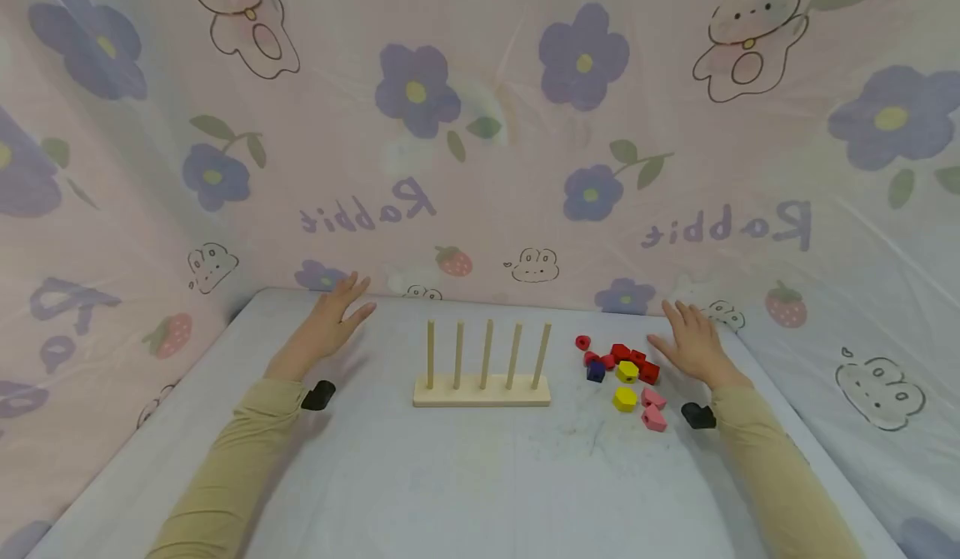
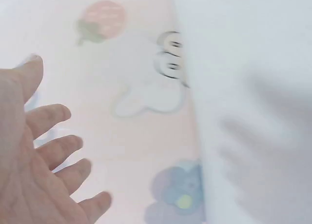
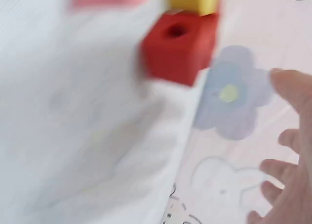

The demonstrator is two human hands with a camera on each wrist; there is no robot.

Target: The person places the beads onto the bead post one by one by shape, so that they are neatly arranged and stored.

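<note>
My left hand [image 1: 327, 328] is held over the table's left side with spread fingers and nothing in it. On the right, my right hand [image 1: 692, 346] has its fingers spread too, just beside a group of beads. That group has several red beads [image 1: 649, 371], two yellow beads [image 1: 625, 399], two pink beads [image 1: 654, 418] and a dark blue cube bead [image 1: 596, 371]. A red cube bead [image 3: 173, 48] in the right wrist view shows a hole through it. Between the hands stands a wooden rack [image 1: 482, 392] with several upright bare pegs.
A white cloth covers the table [image 1: 480, 476]. Behind it hangs a pink curtain [image 1: 495, 151] with flowers and rabbits, reaching round both sides. Black wrist devices [image 1: 318, 395] sit at both sleeve cuffs.
</note>
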